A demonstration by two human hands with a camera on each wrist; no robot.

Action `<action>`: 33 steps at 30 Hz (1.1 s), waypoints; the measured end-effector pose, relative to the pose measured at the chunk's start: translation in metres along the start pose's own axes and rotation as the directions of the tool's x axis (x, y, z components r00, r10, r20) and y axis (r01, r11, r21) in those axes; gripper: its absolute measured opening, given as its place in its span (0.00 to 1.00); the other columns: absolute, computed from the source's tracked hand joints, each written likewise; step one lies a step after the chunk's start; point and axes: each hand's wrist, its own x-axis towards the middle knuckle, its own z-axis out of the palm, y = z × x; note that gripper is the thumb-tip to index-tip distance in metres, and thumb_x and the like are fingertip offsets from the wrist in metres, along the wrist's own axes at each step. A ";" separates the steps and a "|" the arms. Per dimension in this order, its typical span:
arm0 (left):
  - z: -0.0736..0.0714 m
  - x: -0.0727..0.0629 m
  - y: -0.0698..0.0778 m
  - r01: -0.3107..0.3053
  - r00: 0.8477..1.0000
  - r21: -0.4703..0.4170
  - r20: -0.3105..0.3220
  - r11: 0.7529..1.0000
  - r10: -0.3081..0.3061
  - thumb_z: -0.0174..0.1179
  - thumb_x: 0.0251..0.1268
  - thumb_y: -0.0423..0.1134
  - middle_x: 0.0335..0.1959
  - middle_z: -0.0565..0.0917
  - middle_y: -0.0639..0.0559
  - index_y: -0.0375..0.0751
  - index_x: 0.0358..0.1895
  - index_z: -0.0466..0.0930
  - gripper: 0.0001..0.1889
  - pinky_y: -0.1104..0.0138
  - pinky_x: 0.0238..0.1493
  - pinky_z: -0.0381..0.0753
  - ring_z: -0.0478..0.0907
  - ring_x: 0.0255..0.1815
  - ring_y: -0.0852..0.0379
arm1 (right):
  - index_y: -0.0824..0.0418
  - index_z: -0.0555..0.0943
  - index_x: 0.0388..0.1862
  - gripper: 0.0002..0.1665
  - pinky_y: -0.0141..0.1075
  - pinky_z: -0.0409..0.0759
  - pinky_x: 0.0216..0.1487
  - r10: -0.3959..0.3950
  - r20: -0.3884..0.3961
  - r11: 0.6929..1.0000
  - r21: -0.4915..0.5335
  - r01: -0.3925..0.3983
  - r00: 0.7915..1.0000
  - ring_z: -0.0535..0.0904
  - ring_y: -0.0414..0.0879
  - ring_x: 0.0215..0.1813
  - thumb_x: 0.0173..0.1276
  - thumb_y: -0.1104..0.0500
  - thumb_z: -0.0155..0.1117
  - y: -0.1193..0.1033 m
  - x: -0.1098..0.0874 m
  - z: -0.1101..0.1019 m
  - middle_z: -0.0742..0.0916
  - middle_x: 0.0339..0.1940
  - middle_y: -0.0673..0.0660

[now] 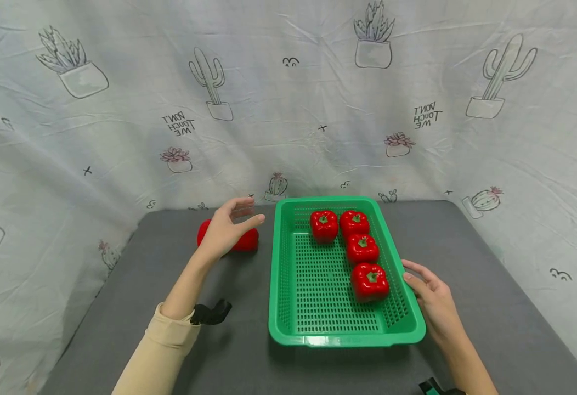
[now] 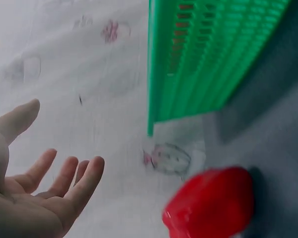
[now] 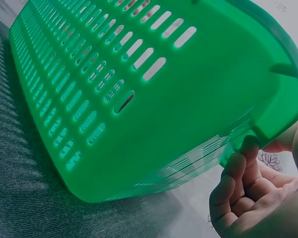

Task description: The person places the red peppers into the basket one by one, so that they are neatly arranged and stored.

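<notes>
Left hand (image 1: 223, 230) half-spread, empty, near centre-left bell peppers (image 1: 247, 241); right hand (image 1: 434, 302) pinches green basket (image 1: 348, 339). Likely loading; next calls for lowering, grasping.

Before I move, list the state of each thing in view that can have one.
Green perforated plastic basket: open-topped, partly filled.
Four glossy red bell peppers: inside the basket, stems showing.
Right grip: pinching the basket's rim.
Left grip: empty, fingers relaxed.
Red rounded shapes: on the dark grey table, partly hidden behind the left grip; count unclear.
</notes>
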 end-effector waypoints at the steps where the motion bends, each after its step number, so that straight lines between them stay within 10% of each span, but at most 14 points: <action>1: -0.004 -0.003 -0.004 0.000 1.000 0.011 -0.015 1.000 0.001 0.68 0.62 0.53 0.64 0.73 0.52 0.47 0.66 0.71 0.31 0.49 0.62 0.69 0.70 0.64 0.51 | 0.69 0.68 0.67 0.24 0.40 0.85 0.39 -0.001 0.000 1.000 -0.001 0.001 1.000 0.86 0.45 0.39 0.77 0.60 0.55 0.000 0.000 0.000 0.88 0.41 0.56; 18: -0.050 -0.047 -0.042 0.060 0.970 0.076 -0.239 0.995 -0.040 0.65 0.66 0.45 0.63 0.74 0.42 0.39 0.65 0.72 0.28 0.56 0.58 0.76 0.70 0.63 0.45 | 0.68 0.68 0.67 0.23 0.40 0.85 0.39 0.005 -0.003 1.000 0.019 -0.005 1.000 0.86 0.45 0.39 0.77 0.61 0.56 -0.001 0.000 0.001 0.88 0.41 0.56; 33: -0.063 -0.026 -0.130 0.127 0.941 0.106 -0.327 0.986 -0.086 0.67 0.64 0.49 0.69 0.67 0.39 0.37 0.74 0.58 0.41 0.47 0.63 0.68 0.64 0.68 0.42 | 0.66 0.69 0.67 0.24 0.40 0.85 0.40 -0.001 0.007 1.000 0.001 0.001 1.000 0.86 0.45 0.40 0.77 0.59 0.56 0.002 0.002 -0.001 0.88 0.43 0.55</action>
